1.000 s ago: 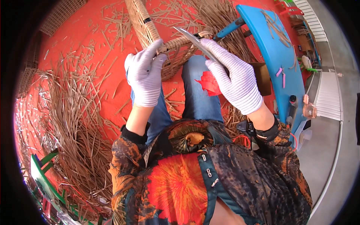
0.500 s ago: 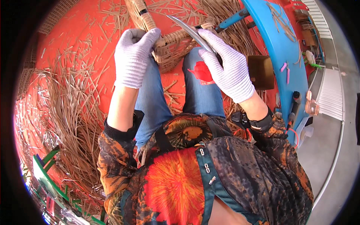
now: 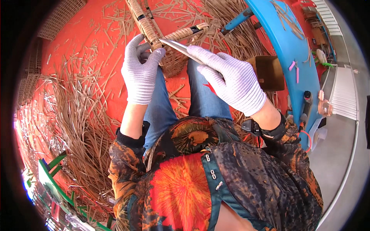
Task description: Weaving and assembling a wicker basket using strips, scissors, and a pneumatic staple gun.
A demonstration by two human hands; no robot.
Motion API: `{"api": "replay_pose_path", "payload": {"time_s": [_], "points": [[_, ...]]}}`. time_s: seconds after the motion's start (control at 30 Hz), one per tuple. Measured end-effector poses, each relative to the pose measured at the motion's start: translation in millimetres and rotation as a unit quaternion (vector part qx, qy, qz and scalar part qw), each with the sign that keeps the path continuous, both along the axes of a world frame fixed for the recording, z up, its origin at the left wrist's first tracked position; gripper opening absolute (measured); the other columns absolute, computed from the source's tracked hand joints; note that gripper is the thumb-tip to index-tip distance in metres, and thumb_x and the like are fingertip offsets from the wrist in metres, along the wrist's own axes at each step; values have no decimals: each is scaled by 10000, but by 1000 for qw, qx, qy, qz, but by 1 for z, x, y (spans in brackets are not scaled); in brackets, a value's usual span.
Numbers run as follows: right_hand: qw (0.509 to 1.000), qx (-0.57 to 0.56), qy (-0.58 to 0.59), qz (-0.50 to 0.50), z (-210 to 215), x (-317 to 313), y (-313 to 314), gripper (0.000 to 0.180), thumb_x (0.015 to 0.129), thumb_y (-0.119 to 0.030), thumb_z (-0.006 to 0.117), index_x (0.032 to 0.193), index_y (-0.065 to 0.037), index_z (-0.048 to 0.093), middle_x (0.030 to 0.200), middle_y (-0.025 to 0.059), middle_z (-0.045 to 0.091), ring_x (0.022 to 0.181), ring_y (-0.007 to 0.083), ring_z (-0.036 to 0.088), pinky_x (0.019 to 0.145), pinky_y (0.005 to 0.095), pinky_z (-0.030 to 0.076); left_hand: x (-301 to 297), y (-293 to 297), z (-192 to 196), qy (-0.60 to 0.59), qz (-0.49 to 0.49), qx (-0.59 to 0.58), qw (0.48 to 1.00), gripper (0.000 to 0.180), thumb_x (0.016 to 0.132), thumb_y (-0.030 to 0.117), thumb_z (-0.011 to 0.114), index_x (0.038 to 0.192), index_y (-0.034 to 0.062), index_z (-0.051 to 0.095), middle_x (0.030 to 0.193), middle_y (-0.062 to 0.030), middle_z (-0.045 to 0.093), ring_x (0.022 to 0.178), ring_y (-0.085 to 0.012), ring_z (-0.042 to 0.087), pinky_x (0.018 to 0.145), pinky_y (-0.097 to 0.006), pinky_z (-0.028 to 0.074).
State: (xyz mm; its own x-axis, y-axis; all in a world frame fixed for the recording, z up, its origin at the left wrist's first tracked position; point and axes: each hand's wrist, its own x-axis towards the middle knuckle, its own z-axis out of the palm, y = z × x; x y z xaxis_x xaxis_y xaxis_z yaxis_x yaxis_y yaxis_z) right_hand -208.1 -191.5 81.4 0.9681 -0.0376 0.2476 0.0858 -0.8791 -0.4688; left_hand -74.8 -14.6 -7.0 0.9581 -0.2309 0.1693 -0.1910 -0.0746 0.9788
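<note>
A woven basket (image 3: 172, 63) of tan strips, with a wrapped rim and dark bands, is held above my knees. My left hand (image 3: 141, 79), in a white knitted glove, is closed on its near left corner, thumb and fingers pinching the rim. My right hand (image 3: 233, 79), gloved the same way, grips a knife (image 3: 178, 47); its handle is hidden in my fist. The pointed blade reaches left to the corner of the rim, its tip close beside my left fingertips. I cannot tell whether the tip touches the weave.
Piles of long brown strips (image 3: 83, 131) lie on the red floor at the left. At the right stands a blue bench (image 3: 279, 36) with pink-handled tools (image 3: 297, 73) on it. A cardboard box (image 3: 267, 73) is beside it. More woven baskets (image 3: 59, 17) stand at far left.
The knife has swung down and left, from raised above the basket to its rim corner. My left hand has moved slightly down, and the basket has turned, showing more of its rim.
</note>
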Motion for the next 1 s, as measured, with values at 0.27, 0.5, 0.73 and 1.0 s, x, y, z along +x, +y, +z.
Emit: {"api": "replay_pose_path", "payload": {"time_s": [0.27, 0.5, 0.73, 1.0], "points": [[996, -84, 17, 2, 8, 4, 5, 453, 942, -206, 660, 1387, -277, 612, 808, 120, 657, 639, 301, 646, 568, 381, 538, -6, -5, 5, 17, 4, -46, 999, 525, 854, 106, 795, 1310, -7, 561, 940, -60, 719, 761, -59, 601, 725, -229, 529], [991, -125, 30, -22, 12, 7, 16, 459, 940, -186, 654, 1387, -282, 610, 830, 119, 675, 645, 301, 651, 571, 387, 544, -8, -7, 7, -3, 19, -47, 999, 488, 869, 81, 774, 1297, -10, 559, 921, -57, 711, 759, -57, 605, 706, -226, 522], [999, -46, 9, -19, -7, 17, 15, 398, 942, -167, 650, 1339, -196, 643, 995, 129, 724, 813, 325, 704, 697, 396, 581, -2, -4, 0, 6, 15, -72, 997, 454, 882, 82, 763, 1280, -11, 564, 899, -45, 701, 734, -53, 579, 696, -221, 507], [998, 53, -36, 17, -5, 24, 0, 314, 954, -244, 640, 1254, -165, 687, 937, 153, 726, 825, 345, 704, 714, 442, 573, -4, -9, 1, 18, 18, -64, 998, 477, 905, 76, 734, 1322, -24, 526, 958, -72, 693, 810, -87, 621, 753, -240, 524]]}}
